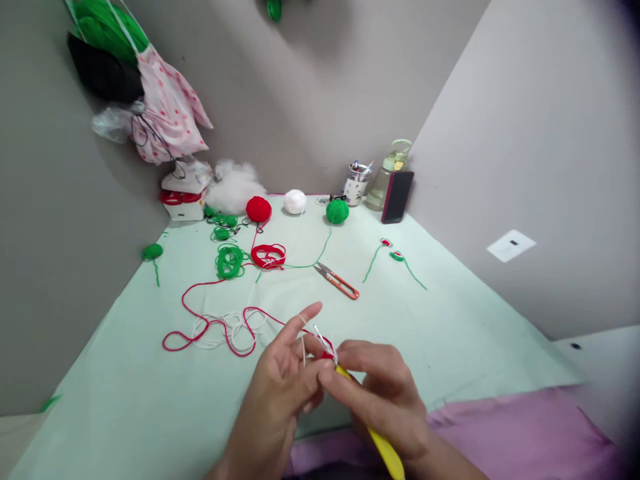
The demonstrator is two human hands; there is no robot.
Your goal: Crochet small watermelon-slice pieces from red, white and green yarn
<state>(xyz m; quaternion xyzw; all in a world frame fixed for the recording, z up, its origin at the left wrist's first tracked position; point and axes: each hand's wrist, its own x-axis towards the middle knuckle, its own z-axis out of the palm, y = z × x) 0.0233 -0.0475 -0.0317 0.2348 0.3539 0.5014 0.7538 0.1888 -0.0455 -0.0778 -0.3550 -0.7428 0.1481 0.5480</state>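
Observation:
My left hand [287, 383] pinches a small red crochet piece [326, 353], with white yarn [305, 333] running over its raised forefinger. My right hand [385, 393] is closed round a yellow crochet hook [385, 450], whose tip meets the red piece. Loose red yarn [200, 320] and white yarn [225, 330] trail left from my hands across the pale green table [125, 400]. The red yarn runs back toward a red ball [259, 209].
Orange thread snips [337, 280] lie past my hands. White ball [295, 201], green ball [337, 211], green yarn tangle [230, 261], red tangle [268, 255] sit farther back. Two small crocheted pieces [393, 250] lie right. A pen cup [356, 185], bottle [387, 177], phone [397, 197] stand in the corner.

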